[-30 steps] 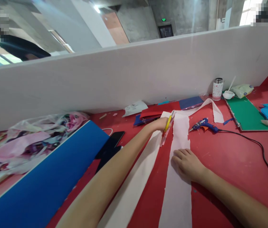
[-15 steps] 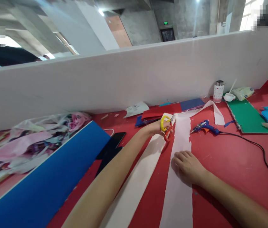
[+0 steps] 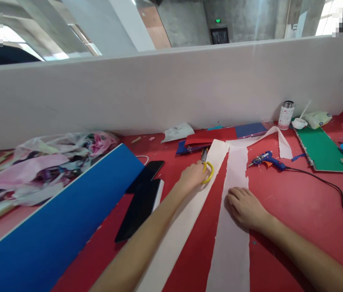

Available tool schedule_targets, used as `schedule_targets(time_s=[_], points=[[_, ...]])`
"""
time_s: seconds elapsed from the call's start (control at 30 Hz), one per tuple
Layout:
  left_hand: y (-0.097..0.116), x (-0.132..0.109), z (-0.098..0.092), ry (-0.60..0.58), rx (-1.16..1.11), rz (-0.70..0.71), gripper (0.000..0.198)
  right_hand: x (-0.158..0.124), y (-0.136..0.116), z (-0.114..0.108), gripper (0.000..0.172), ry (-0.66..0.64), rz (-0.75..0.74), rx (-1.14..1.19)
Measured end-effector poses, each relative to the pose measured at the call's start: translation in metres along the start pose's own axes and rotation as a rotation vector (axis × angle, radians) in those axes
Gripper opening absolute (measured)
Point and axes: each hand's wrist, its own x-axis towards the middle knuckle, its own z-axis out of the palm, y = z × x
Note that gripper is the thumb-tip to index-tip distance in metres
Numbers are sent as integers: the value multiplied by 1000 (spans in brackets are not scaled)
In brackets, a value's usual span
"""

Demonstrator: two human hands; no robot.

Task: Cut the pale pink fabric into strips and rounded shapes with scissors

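My left hand (image 3: 192,177) is closed around yellow-handled scissors (image 3: 206,166), resting them on the left pale pink paper strip (image 3: 186,211); the blades point away toward the stacked sheets. My right hand (image 3: 246,207) lies flat, fingers stretched out, on the right pale pink paper strip (image 3: 234,227). Both strips run lengthwise over the red table (image 3: 296,202), with a red gap between them, and they join at their far end near the white partition.
A blue glue gun (image 3: 265,159) with a black cord lies right of the strips. A black phone and tablet (image 3: 142,198) and a long blue board (image 3: 58,227) lie left. Red and blue sheets (image 3: 220,136), a green board (image 3: 323,150), a can (image 3: 286,115) stand farther back.
My left hand has drawn the scissors back from the far end of the cut and lowered them onto the left strip. My right hand has stayed flat on the right strip.
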Motion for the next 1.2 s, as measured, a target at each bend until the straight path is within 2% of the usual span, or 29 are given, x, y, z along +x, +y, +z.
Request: schedule_targets(time_s=[0.1,0.2,0.27,0.37,0.4,0.47,0.57,0.67,0.83,1.03,1.2], points=[[0,-13,13,41,48,-11,40,0,-1,-1,16,20,-5,11],[-12,-23,4,34,50,-7,41,0,-1,-2,18,24,-7,22],[-34,-28,-7,60,56,-54,44,-1,-1,-2,19,15,-6,26],[-80,-33,-22,234,152,-246,58,-2,0,-3,21,-7,-3,35],[-96,-34,-25,222,182,-304,65,-2,0,-3,22,-10,-1,35],[-123,-33,-28,95,184,-384,75,-3,1,-2,23,-10,3,29],[-144,-30,-24,-44,136,-363,71,-4,1,-2,26,-2,7,20],[-146,-27,-19,-59,134,-332,62,-4,1,-3,28,-5,8,27],[-145,-25,-17,-45,132,-323,60,-4,1,-6,28,-16,11,43],[-143,-26,-22,-46,115,-360,63,-5,1,-7,29,-31,9,40],[-135,-38,-24,-12,85,-408,69,-5,1,-7,29,-30,11,40]])
